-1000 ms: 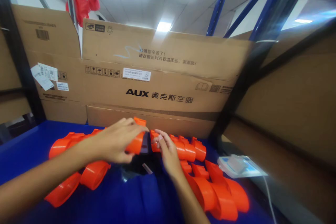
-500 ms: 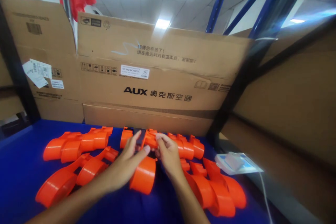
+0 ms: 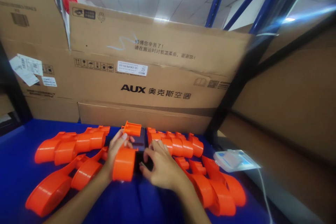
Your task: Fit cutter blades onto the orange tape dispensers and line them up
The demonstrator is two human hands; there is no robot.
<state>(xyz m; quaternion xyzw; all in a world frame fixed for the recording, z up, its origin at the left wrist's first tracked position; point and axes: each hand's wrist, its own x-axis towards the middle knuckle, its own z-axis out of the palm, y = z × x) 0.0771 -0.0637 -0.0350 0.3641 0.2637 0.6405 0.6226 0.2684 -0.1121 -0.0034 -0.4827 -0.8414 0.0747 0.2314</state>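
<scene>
My left hand (image 3: 117,148) is closed around an orange plastic piece (image 3: 124,165) with a broad round ring below and a squarish clip end above, held upright left of the middle. My right hand (image 3: 161,166) reaches to a small dark box (image 3: 139,140) on the blue surface. Its thumb and fingers are curled together at the near part of the box; whatever they pinch, if anything, is too small and dark to make out. More orange pieces of the same kind (image 3: 88,173) lie left of my left arm, and several (image 3: 181,145) lie beyond and right of my right hand.
A large cardboard panel (image 3: 154,108) stands behind the blue work surface (image 3: 147,206). A dark rack post (image 3: 231,91) rises at the right. Near it lies a pale blue and white packet (image 3: 236,161) with a white cord (image 3: 265,190).
My left hand has moved left with the orange piece. My right hand has let go of that piece and come down to the dark box. The view has shifted slightly.
</scene>
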